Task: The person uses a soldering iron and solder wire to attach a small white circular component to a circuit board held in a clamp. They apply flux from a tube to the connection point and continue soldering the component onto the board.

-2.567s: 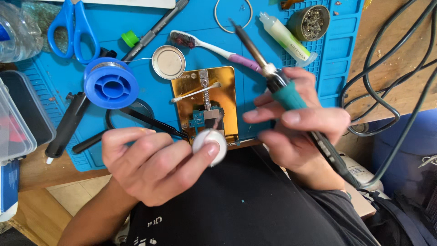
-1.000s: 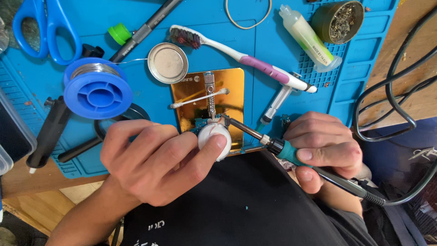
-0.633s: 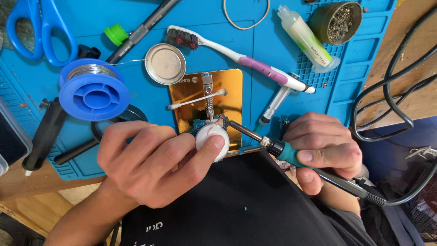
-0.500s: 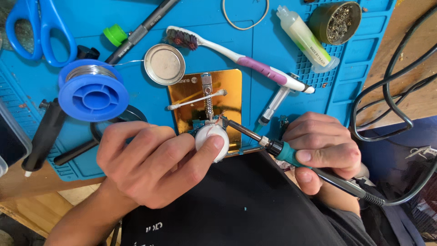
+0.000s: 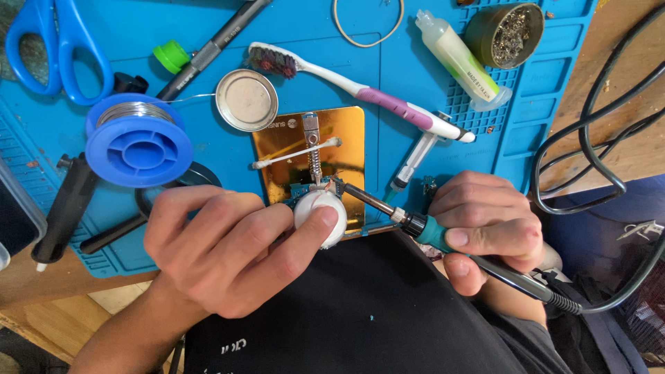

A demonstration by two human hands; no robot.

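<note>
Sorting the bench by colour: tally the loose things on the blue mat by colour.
Blue: 2, scissors, solder spool
Green: 1, cap
Gold: 1, plate
Silver: 1, round lid
White and purple: 1, toothbrush
Total: 6

A small white round part sits at the near edge of the gold holder plate, tilted, pinched from below. A soldering iron with a teal grip and black cable lies slanting just right of that plate; its metal tip touches the spot where the white part meets a small blue circuit board clamped on the plate
</note>
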